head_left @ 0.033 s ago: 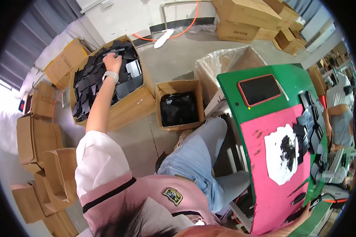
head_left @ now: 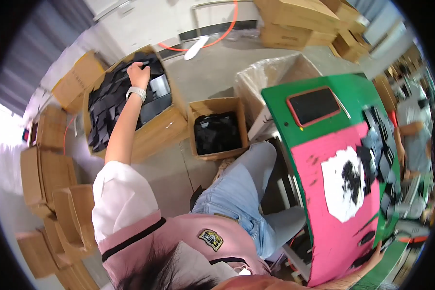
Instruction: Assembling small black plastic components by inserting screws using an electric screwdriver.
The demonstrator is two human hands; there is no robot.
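Note:
My left hand (head_left: 139, 76), with a pale watch (head_left: 136, 92) on its wrist, reaches into a large cardboard box (head_left: 154, 137) at the upper left. Flat black plastic pieces (head_left: 104, 104) fill that box in a jumbled heap. The fingers are curled at the top of the heap, closed on a black piece. At the lower right, my right hand (head_left: 370, 263) rests at the edge of the pink mat (head_left: 319, 241); its fingers are closed, and what they grip is too small to make out. Small black scraps (head_left: 351, 181) lie on a white sheet (head_left: 334, 203) on the mat.
A smaller box (head_left: 203, 155) of black pieces stands beside a plastic-lined carton (head_left: 256, 77). On the green table (head_left: 285, 128) lie a red-edged phone (head_left: 315, 106) and dark pieces (head_left: 372, 140). Cartons (head_left: 48, 169) stack at left. Another person (head_left: 414, 145) sits at far right.
The view has shifted slightly. My left hand stays at the top of the heap with its fingers a little more curled; the right hand has barely moved.

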